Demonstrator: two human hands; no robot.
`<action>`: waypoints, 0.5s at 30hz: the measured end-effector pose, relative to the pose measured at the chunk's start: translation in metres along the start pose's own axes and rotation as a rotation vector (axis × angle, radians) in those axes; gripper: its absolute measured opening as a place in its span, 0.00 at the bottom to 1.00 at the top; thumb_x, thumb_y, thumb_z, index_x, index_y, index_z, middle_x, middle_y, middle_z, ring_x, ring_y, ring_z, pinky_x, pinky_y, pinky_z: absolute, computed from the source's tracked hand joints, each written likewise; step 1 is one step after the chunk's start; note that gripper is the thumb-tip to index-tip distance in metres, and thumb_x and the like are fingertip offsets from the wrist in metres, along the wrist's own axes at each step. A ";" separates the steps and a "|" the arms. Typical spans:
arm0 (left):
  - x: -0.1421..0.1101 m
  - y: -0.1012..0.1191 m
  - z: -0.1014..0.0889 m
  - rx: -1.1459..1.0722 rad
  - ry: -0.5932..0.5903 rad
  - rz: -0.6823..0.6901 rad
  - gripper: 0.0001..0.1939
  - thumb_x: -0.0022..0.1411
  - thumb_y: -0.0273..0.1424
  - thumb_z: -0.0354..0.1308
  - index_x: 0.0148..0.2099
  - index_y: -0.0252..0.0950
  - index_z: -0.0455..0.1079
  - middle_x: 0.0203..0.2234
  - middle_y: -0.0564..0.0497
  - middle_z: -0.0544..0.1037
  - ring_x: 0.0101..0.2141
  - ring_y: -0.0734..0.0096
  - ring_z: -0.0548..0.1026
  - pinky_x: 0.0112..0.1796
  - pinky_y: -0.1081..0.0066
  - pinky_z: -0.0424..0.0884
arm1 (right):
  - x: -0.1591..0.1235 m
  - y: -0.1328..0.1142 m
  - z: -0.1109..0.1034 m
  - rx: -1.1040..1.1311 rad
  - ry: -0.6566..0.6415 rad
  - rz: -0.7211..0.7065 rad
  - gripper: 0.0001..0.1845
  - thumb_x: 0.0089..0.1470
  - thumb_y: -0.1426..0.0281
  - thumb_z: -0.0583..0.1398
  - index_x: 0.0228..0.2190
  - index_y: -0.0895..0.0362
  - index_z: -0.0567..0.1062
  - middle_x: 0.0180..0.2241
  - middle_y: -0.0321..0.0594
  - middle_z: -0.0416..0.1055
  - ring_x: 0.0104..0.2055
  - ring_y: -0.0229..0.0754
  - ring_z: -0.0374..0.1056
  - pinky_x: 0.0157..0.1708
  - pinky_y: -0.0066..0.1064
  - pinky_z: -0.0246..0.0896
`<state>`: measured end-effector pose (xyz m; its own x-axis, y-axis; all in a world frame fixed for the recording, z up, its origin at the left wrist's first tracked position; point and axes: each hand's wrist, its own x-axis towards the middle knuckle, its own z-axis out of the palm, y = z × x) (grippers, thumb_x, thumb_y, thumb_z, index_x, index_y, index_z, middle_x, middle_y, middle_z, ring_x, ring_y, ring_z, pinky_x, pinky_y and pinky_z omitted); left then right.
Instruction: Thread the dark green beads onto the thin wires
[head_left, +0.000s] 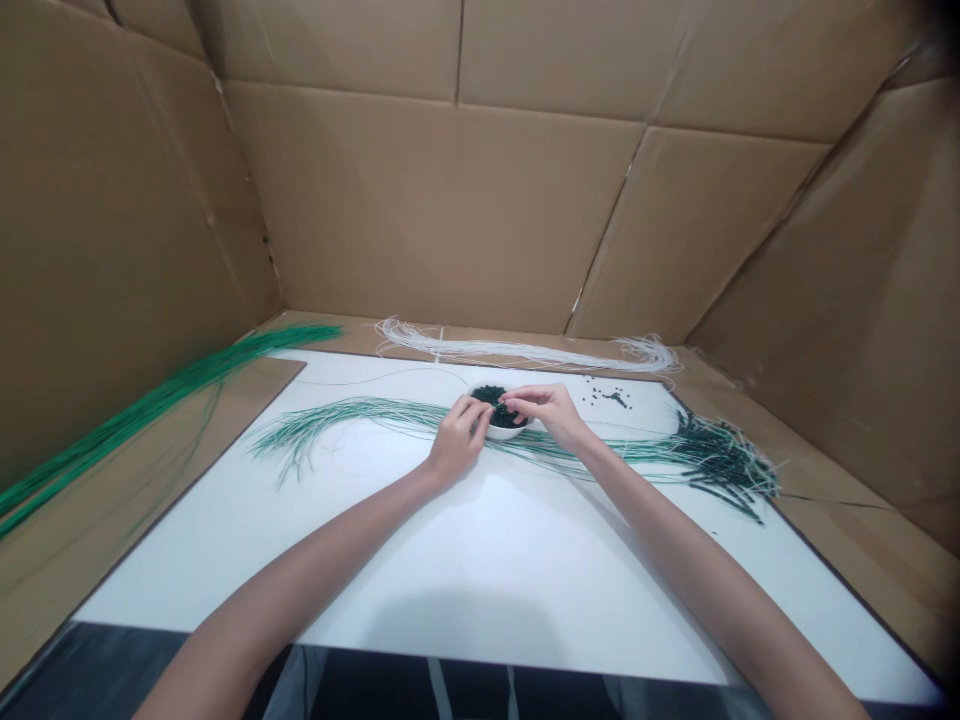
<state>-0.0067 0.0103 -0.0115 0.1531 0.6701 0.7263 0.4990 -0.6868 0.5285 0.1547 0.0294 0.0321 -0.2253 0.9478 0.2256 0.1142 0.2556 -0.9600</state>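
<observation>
A white bowl [507, 433] filled with small dark green beads [491, 393] stands mid-board. At its left rim my left hand [459, 436] is closed in a pinch; a thin strand [405, 374] curves from its fingers off to the left. My right hand [551, 408] reaches over the bowl from the right, thumb and finger pinched together just above the beads. Whatever is between those fingertips is too small to make out. Behind and under the wrists runs a bundle of green strands [360, 408], its right end covered with dark beaded lengths [724, 460].
Loose beads [616, 398] lie scattered right of the bowl on the white board [480, 560]. A white strand bundle [525, 351] lies along the back. Bright green strands [187, 385] stretch along the left side. Cardboard walls [450, 200] enclose the back and sides.
</observation>
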 end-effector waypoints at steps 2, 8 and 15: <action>0.000 0.000 0.000 -0.001 0.001 -0.001 0.08 0.60 0.29 0.45 0.35 0.35 0.65 0.29 0.51 0.67 0.32 0.76 0.67 0.37 0.75 0.64 | -0.001 -0.001 0.000 -0.004 -0.002 0.000 0.14 0.35 0.64 0.64 0.25 0.61 0.77 0.27 0.42 0.73 0.20 0.32 0.64 0.22 0.26 0.64; 0.000 0.001 -0.001 -0.005 -0.001 -0.003 0.08 0.60 0.28 0.45 0.35 0.35 0.65 0.29 0.51 0.67 0.32 0.77 0.67 0.37 0.76 0.63 | 0.000 0.000 0.000 -0.006 -0.005 -0.015 0.13 0.35 0.65 0.63 0.25 0.61 0.77 0.27 0.42 0.73 0.20 0.31 0.64 0.21 0.25 0.64; 0.000 0.001 -0.001 -0.012 0.000 -0.006 0.08 0.60 0.28 0.45 0.35 0.35 0.65 0.30 0.51 0.67 0.32 0.77 0.67 0.37 0.75 0.64 | 0.000 0.002 -0.001 0.022 -0.008 -0.025 0.11 0.36 0.67 0.63 0.25 0.60 0.77 0.28 0.42 0.73 0.20 0.31 0.64 0.22 0.25 0.65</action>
<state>-0.0069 0.0096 -0.0111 0.1505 0.6743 0.7230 0.4897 -0.6861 0.5380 0.1555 0.0299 0.0308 -0.2360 0.9394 0.2487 0.0874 0.2754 -0.9573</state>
